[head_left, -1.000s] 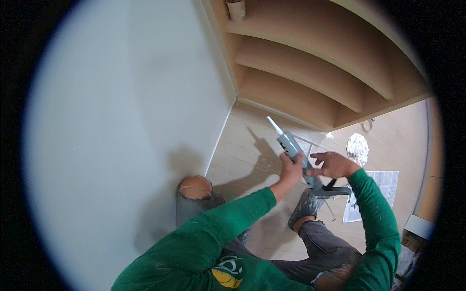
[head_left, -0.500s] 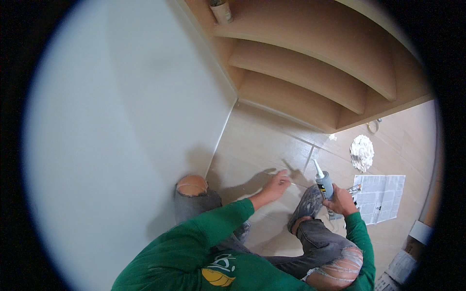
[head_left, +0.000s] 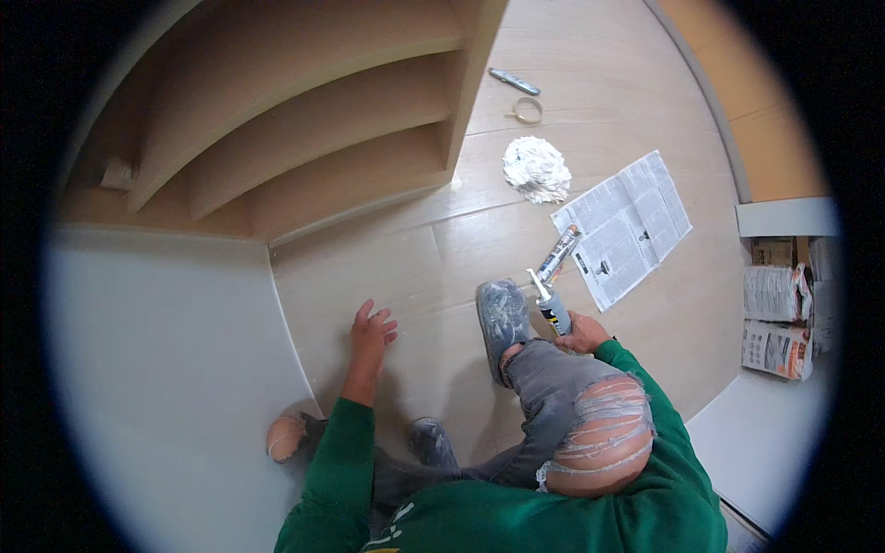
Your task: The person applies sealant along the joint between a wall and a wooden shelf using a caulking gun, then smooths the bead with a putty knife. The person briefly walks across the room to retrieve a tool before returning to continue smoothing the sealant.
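My right hand is closed on a caulking gun with a grey sealant cartridge, its white nozzle pointing up, beside my dusty right shoe. Just beyond the nozzle, a second, silvery cartridge lies by an opened newspaper. My left hand is open and empty above the tiled floor, left of that shoe, fingers apart and slightly curled.
A wooden shelving unit with a small container stands upper left against a pale wall. On the floor lie a white crumpled rag, a tape ring and a utility knife. Stacked paper bags occupy the right edge.
My left hand has let go of the cartridge and moved left. My right hand has lowered the gun beside my shoe. The view has turned rightward, showing more floor and bags.
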`<state>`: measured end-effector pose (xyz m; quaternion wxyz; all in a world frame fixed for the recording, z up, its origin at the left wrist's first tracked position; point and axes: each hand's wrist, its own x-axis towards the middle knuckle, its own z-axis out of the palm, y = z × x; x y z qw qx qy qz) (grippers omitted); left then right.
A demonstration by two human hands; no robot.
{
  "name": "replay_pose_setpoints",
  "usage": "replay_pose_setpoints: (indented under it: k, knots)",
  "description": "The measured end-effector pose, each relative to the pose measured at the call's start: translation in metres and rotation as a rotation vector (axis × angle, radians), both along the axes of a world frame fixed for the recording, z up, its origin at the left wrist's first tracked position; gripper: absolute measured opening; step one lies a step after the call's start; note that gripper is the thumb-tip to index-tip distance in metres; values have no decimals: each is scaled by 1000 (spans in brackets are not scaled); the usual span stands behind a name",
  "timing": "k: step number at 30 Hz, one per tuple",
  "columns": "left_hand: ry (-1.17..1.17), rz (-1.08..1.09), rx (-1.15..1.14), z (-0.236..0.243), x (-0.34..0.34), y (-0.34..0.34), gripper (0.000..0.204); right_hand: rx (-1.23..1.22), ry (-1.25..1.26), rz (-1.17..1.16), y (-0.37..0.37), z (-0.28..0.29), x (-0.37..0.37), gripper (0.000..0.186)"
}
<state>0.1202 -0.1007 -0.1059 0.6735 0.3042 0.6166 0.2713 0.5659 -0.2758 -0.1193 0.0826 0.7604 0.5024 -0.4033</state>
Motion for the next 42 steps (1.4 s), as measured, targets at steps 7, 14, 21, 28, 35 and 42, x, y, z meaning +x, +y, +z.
replay_pose_setpoints:
  k: [7,14,21,28,35,42]
  knots:
    - [27,-95,-26,29,-13,-19,58,22,99,47,19,46,-16,77]
    - [61,-212,139,53,-19,-23,50,119,261,229,113,117,-69,65]
    - [97,-147,189,57,-42,-43,45,158,229,260,154,60,-73,72]
    - [87,-195,259,35,-44,-48,45,82,20,81,98,-7,-25,79]
    - [196,-350,260,15,-45,-46,47,49,-102,95,64,-42,-11,66]
    - [112,-322,659,179,-7,48,42,81,-102,324,112,11,-3,61]
